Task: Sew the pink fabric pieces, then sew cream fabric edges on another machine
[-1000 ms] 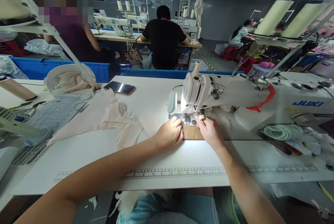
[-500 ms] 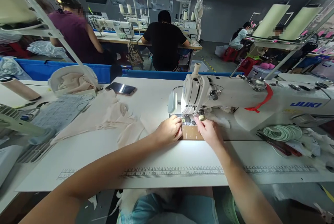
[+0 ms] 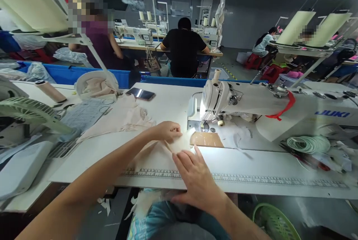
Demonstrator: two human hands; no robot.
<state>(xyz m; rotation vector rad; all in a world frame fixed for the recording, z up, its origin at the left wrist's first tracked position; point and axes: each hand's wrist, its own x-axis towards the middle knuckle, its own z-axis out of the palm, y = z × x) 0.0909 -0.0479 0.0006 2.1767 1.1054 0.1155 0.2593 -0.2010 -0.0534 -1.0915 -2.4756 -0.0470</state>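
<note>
My left hand is closed, pinching the upper left of a cream fabric piece just in front of the sewing machine. My right hand lies open, palm down, with its fingers stretched out and the fingertips at the fabric's near edge. Beside the fabric, a brown plate covers the machine bed below the needle area. The lamp lights this spot brightly. More pale fabric lies spread out left of my left hand.
A phone, a white bin with cloth and a green fan stand to the left. At the right are a coil of pale green cord and red-handled scissors. A printed ruler runs along the front edge. Co-workers sit beyond.
Both hands have left the needle area and come left and toward me. The cream fabric now shows between them. My right hand has opened out, and the view has shifted slightly left.
</note>
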